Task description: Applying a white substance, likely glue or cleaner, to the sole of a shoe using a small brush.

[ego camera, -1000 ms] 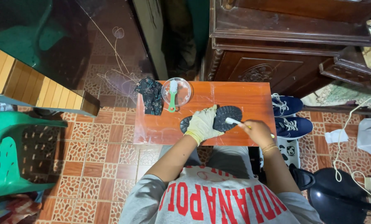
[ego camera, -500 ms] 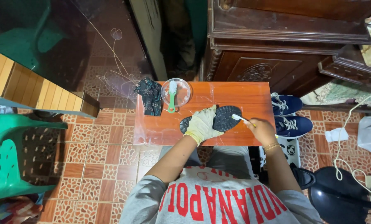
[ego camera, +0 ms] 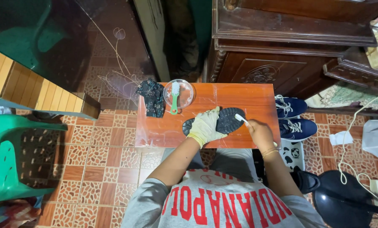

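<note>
My gloved left hand is pressed flat over the black shoe sole, pinning it sole-up near the front edge of the small orange-red table, while my bare right hand is closed round a white toothbrush with its head touching the tread. Further back on the tabletop sit a dark crumpled cloth and a clear bowl with a green brush lying across it. Patterned brown floor tiles all round, a carved dark wood cabinet behind the table, a pair of navy sneakers just beside its right edge, a green plastic chair off to my left.
</note>
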